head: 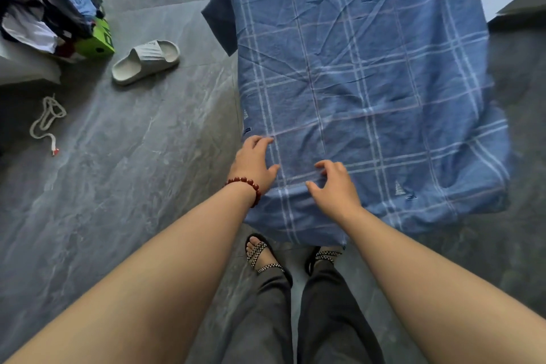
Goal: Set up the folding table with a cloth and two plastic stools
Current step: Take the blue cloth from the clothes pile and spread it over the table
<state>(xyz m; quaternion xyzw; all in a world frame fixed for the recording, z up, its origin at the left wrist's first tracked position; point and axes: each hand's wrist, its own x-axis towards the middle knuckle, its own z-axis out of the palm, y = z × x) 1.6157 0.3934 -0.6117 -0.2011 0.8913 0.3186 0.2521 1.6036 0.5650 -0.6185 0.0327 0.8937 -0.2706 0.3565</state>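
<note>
Item: blue checked cloth [369, 91], draped over the tabletop, overhanging every edge. Left hand [254, 162] and right hand [336, 186]: released, fingers spread at the near edge. Risk: uneven smoothing could drag it askew.

a blue cloth [369, 91] with a pale plaid of white and pinkish lines and a few small stitched triangle motifs lies spread over the counter, hiding its top entirely. the fabric is creased, with fold lines crossing near the middle. its edges hang over the near, left and right sides, and a darker corner droops at the far left.
</note>
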